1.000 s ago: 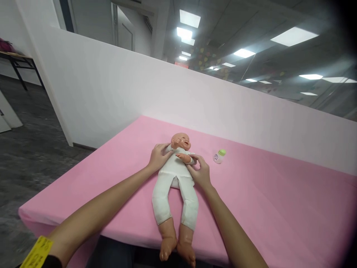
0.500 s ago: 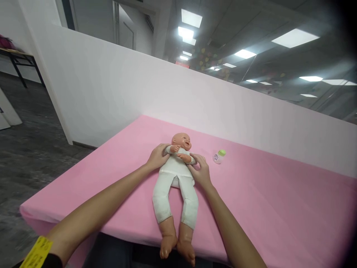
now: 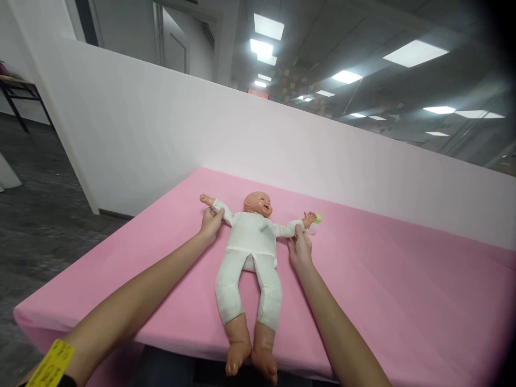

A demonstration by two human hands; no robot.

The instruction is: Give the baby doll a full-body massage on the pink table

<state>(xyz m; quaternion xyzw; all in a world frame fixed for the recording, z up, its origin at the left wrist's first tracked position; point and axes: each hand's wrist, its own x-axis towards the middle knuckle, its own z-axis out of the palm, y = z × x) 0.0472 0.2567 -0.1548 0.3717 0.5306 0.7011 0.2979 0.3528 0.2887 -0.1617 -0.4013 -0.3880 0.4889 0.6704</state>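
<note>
A baby doll (image 3: 250, 252) in a white suit lies on its back on the pink table (image 3: 382, 301), head away from me, bare feet over the near edge. Both its arms are stretched out sideways. My left hand (image 3: 210, 224) grips the doll's arm on the left side near the wrist. My right hand (image 3: 300, 248) grips the doll's other arm near the wrist. A small bottle with a green cap (image 3: 316, 221) lies just behind that arm's hand, partly hidden by it.
A white partition wall (image 3: 161, 123) runs along the table's far and left sides. Dark floor (image 3: 36, 204) lies to the left. A yellow band (image 3: 50, 365) is on my left wrist.
My hands moved from the doll's chest outward, pulling its folded arms apart until they lie spread to both sides. The doll's hand now covers part of the bottle.
</note>
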